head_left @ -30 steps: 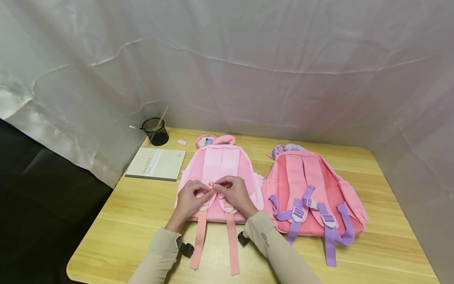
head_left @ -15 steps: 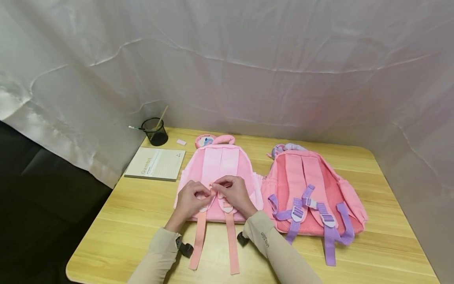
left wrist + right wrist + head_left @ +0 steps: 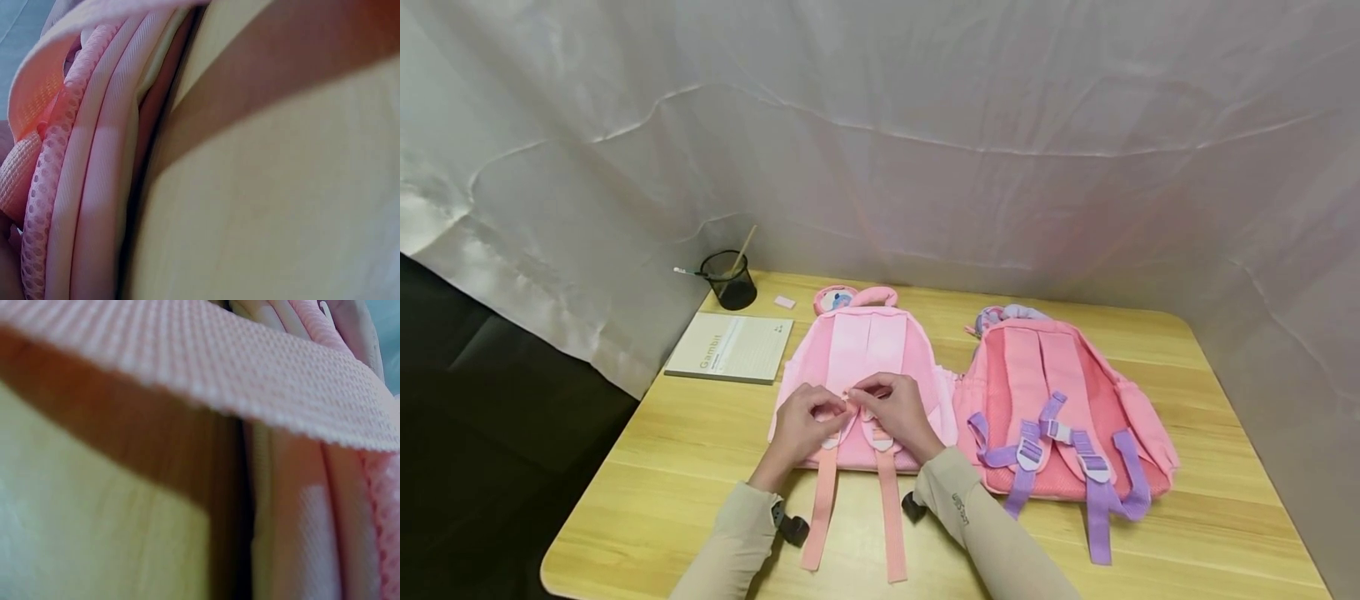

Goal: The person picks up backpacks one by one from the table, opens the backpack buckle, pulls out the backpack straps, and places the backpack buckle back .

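"Change noted?"

"None evident over the last second: left hand (image 3: pixel 803 423) and right hand (image 3: pixel 897 410) remain pinching a small peach strap piece (image 3: pixel 846 394), mostly hidden."

"Location?"

"Over the light pink backpack (image 3: pixel 868 346), lying on the table (image 3: pixel 662 483). Fastening work appears unfinished."

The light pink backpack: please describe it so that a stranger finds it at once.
On the wooden table, look right of the Gambit notebook. The light pink backpack lies there; its webbing straps are peach, while the coral backpack beside it has purple ones.

Notebook (image 3: pixel 741 348) near black mesh cup (image 3: pixel 737 293)
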`<move>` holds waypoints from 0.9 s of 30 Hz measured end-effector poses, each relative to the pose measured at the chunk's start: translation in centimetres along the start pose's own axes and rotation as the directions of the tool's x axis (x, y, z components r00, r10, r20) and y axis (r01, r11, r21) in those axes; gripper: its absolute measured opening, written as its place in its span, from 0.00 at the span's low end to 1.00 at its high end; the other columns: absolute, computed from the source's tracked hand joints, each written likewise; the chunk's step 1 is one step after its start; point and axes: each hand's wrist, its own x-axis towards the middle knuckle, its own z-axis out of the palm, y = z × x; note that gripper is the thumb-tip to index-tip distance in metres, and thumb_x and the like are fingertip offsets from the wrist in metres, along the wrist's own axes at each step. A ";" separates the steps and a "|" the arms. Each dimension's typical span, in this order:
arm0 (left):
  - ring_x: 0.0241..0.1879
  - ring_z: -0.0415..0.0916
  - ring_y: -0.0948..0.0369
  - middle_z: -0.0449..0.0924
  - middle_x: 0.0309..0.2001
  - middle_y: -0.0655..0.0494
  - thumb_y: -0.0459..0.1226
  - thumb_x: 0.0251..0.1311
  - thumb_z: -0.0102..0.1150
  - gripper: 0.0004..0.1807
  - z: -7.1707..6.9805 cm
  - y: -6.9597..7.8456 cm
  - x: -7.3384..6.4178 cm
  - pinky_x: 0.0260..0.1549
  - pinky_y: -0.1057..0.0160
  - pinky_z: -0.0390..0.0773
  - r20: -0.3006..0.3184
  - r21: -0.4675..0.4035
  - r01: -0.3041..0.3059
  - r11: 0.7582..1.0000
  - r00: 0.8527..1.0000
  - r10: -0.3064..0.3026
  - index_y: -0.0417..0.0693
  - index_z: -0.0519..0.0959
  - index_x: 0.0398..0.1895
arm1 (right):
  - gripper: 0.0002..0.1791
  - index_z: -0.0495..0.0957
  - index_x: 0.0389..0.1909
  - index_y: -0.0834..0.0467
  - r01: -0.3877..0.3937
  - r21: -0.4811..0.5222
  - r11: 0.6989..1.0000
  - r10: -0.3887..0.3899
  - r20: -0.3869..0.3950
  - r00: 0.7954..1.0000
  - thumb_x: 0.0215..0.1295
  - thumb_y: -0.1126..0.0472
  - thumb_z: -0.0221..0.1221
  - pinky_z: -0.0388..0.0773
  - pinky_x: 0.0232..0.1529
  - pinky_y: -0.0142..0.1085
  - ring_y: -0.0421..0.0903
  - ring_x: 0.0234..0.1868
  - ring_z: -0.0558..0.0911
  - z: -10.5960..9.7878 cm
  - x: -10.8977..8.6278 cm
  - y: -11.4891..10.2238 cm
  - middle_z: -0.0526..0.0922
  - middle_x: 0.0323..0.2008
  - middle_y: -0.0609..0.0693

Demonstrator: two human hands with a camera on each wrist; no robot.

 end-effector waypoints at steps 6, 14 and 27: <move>0.31 0.70 0.65 0.85 0.27 0.69 0.39 0.49 0.81 0.06 0.1 -0.2 0.0 0.32 0.66 0.68 0.019 0.001 -0.045 0.999 0.999 0.045 0.58 0.90 0.28 | 0.06 0.90 0.35 0.56 -0.017 0.060 0.998 0.020 -0.040 0.999 0.60 0.59 0.75 0.77 0.31 0.27 0.41 0.28 0.82 0.0 -0.2 -0.4 0.90 0.31 0.52; 0.30 0.68 0.65 0.81 0.26 0.68 0.41 0.50 0.81 0.07 0.0 0.0 0.0 0.32 0.65 0.67 0.028 0.030 0.000 1.000 1.000 -0.001 0.60 0.87 0.27 | 0.04 0.90 0.33 0.57 -0.025 0.084 0.996 0.032 -0.080 0.996 0.59 0.63 0.75 0.74 0.29 0.26 0.43 0.27 0.81 0.3 -0.1 -0.3 0.90 0.30 0.55; 0.30 0.65 0.65 0.72 0.26 0.60 0.49 0.59 0.73 0.10 0.0 0.1 -0.1 0.31 0.65 0.65 0.012 0.037 0.065 0.997 0.998 -0.065 0.58 0.85 0.36 | 0.04 0.90 0.35 0.59 -0.042 0.030 0.999 0.044 -0.066 0.997 0.59 0.64 0.74 0.75 0.31 0.26 0.39 0.28 0.81 0.4 -0.1 -0.2 0.90 0.32 0.56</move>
